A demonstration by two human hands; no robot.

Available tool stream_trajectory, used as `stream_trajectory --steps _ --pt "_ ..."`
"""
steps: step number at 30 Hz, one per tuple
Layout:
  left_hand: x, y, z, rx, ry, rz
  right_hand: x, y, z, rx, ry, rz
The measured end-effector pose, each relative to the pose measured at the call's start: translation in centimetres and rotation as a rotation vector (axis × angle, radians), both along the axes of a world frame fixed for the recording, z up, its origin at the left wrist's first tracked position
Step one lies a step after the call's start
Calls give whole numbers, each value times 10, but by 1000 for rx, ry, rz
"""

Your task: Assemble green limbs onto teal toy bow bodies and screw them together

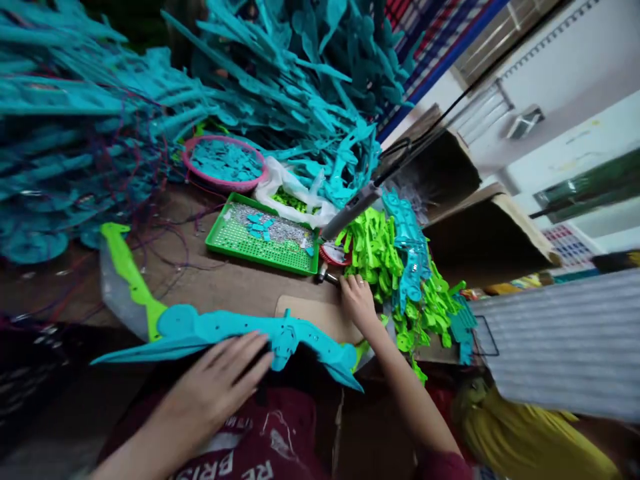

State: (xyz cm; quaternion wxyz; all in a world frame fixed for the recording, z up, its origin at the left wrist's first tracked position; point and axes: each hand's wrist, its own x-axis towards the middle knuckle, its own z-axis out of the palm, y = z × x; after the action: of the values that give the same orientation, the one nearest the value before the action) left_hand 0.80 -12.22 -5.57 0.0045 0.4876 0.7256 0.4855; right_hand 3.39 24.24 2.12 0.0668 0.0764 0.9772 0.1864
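Lower centre, your left hand (220, 380), fingers apart, meets the turquoise piece (215, 327), likely light, springy, best held mid-length; whether your right hand (357, 299) clamps the black handle (331, 278), I can't tell

The board (313, 315) lies between the tray (261, 260) and the plastic part (223, 325).

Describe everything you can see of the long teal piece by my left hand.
The long teal piece looks like plastic or foam: small dark holes, a rounded lobe at left, tapering tips at both ends, a bulkier section right of middle. It lies along the near edge of the table, its right end angling toward you. A lime-green strip meets its left part. Your left hand overlaps its front; blur hides whether it grips.
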Motion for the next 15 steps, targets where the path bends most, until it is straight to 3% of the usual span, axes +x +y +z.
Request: stream_trajectory --steps 2,4,8,11,15 --pt "-4 42 10 -80 385 -17 -1 7 -8 3 86 64" --pt "-10 72 13 -115 600 33 3 12 -9 2 187 137" --pt "-5 98 10 -98 693 73 17 11 4 -65 331 362" --pt "6 110 6 -57 681 106 15 -26 29 -370 333 548" --pt "9 122 1 -95 578 58 -29 -114 65 -824 137 609"
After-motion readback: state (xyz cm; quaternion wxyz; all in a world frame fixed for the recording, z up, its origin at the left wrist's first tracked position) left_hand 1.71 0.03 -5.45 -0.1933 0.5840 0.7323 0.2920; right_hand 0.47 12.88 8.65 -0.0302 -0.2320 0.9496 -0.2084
